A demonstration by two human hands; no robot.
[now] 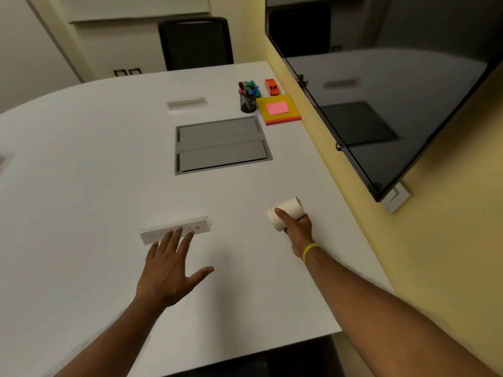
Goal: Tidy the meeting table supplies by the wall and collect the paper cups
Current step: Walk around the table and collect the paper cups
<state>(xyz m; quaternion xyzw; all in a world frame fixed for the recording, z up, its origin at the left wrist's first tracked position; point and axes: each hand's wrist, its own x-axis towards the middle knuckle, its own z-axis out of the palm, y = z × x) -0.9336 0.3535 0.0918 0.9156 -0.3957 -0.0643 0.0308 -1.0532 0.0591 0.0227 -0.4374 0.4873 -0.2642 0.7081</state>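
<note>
My right hand (298, 229) grips a stack of white paper cups (288, 210), held on its side above the white table (95, 164), rims pointing left. My left hand (170, 270) is spread open, palm down, fingertips touching the near edge of a white name plate (174, 227) that stands on the table. By the yellow wall at the far right stand a black pen cup with markers (248, 100), a yellow and orange pad with a pink sticky note on top (279, 108), an orange block (272, 87) and a green eraser (253, 85).
A grey double-lid cable hatch (221, 145) is set into the table's middle, with a small white slot (186, 102) beyond it. A large dark screen (381, 91) hangs on the wall at right, over the table's edge. A black chair (196, 42) stands at the far end.
</note>
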